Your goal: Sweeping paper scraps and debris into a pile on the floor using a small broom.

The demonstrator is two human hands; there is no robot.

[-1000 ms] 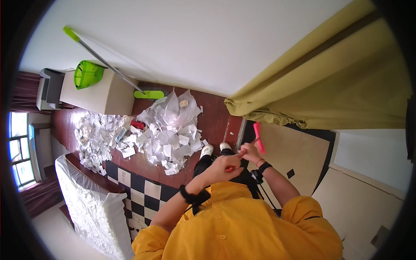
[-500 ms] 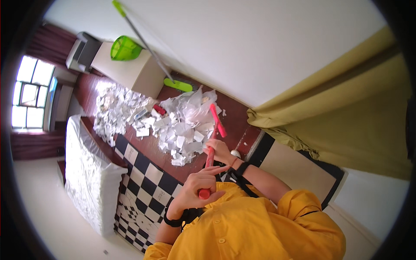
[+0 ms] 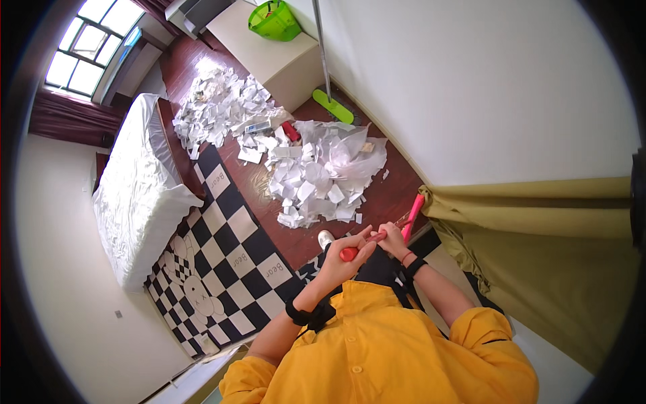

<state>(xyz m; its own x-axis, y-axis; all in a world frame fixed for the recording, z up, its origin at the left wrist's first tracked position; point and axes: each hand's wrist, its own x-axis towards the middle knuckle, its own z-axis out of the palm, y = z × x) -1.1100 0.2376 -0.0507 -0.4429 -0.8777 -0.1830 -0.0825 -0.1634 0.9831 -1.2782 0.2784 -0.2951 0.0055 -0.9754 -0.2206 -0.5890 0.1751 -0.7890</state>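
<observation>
My left hand (image 3: 342,264) is wrapped round the top end of a red pole (image 3: 378,236). Farther along the same pole, my right hand (image 3: 389,240) grips it. At the pole's far end is a narrow pink bar-shaped head (image 3: 412,219), close to the hem of the olive curtain; its exact kind is unclear. A large heap of white paper scraps (image 3: 306,192) lies on the dark red floor ahead of my hands, with a crumpled translucent plastic sheet (image 3: 350,153) on it. A small red object (image 3: 291,131) sits among the scraps.
An olive curtain (image 3: 525,236) hangs at right. A bed with a white cover (image 3: 145,195) and a checkered mat (image 3: 232,249) are at left. Farther off, a green basket (image 3: 274,21) tops a pale cabinet (image 3: 269,50); a green flat mop (image 3: 333,106) leans nearby. My white shoe (image 3: 326,239) shows.
My view has turned, and the room appears rotated. The pink head has swung right, from beside the paper heap to near the curtain. Both hands keep hold of the pole.
</observation>
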